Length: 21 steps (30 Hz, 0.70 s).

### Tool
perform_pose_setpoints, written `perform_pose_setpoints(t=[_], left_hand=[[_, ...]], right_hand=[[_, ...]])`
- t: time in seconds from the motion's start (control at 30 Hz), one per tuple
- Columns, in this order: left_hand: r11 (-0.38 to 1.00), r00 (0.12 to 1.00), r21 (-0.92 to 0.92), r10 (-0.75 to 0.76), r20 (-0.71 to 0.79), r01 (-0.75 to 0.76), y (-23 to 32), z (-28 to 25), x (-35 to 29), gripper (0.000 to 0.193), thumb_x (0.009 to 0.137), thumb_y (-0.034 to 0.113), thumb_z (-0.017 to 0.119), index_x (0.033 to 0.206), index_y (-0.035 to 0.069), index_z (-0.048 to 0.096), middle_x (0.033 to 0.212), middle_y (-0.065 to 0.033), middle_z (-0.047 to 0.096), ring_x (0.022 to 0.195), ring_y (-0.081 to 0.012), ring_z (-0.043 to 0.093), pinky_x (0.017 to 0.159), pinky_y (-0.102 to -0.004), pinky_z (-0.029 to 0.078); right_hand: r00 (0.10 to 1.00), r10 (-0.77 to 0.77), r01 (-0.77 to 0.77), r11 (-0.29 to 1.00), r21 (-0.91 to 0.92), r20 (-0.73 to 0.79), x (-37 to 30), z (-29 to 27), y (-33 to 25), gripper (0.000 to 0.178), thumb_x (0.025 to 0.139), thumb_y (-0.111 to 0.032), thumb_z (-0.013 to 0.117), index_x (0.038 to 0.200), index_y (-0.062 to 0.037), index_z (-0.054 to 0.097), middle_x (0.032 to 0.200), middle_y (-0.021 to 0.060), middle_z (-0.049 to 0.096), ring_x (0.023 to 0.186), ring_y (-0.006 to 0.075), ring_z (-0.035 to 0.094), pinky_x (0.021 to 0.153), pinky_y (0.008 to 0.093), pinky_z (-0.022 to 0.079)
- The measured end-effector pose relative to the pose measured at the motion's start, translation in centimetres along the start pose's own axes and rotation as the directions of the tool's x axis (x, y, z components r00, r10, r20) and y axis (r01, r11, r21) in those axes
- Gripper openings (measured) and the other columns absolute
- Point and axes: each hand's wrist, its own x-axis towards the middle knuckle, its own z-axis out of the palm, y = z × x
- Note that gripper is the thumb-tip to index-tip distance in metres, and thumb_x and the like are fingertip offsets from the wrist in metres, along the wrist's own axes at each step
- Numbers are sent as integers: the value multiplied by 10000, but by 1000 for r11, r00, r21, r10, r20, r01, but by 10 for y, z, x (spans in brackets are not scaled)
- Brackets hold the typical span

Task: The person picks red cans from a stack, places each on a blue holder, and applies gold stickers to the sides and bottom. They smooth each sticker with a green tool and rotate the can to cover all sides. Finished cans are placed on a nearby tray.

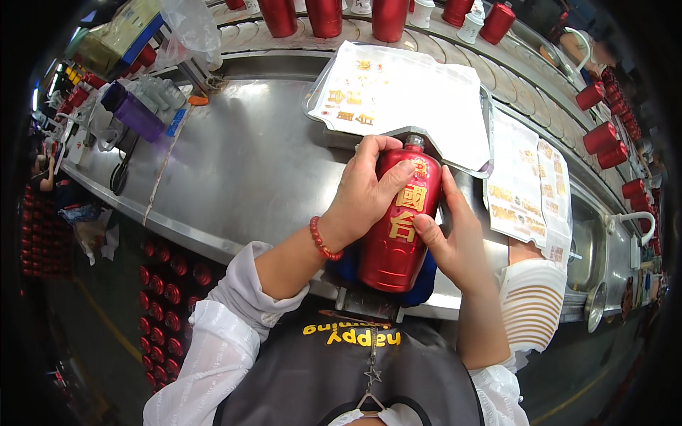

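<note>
A red metallic bottle with raised gold characters leans at a tilt in front of my body, its dark neck pointing away from me. My left hand grips it from the left: the thumb presses on the front near the shoulder, and the fingers curl round by the neck. On the other side, my right hand is wrapped along the bottle's edge, its thumb against the lower gold character. Under the bottle shows a blue cloth. Just beyond, a metal tray bears white sheets with gold decals.
More decal sheets lie right of the tray, above a sheet with curved brown bands. A conveyor carrying red bottles curves behind the metal bench. At left stand a purple bottle and an orange-handled tool. Red bottles crowd below.
</note>
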Motion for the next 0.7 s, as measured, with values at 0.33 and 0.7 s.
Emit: perform_pose_setpoints(t=[0.33,0.7], left_hand=[[995,998,83,51,-29,-49,1,2,5,426,943,283,692,1181,-26,522,1118,-158,621,1011,-205,609,906,-333,504],[569,750,490,534,390,-660,25,-21,-3,421,1034,355,518,1266,37,667,1202,-91,707,1233,-304,460,1122,-400,319]], right_hand=[[1000,20,-21,998,51,6,0,2,2,841,918,-401,705,1447,155,362,1371,338,521,1304,412,516,1096,433,396],[1000,16,-17,998,56,10,0,2,1,834,917,-395,703,1453,144,360,1374,329,522,1305,414,512,1099,433,393]])
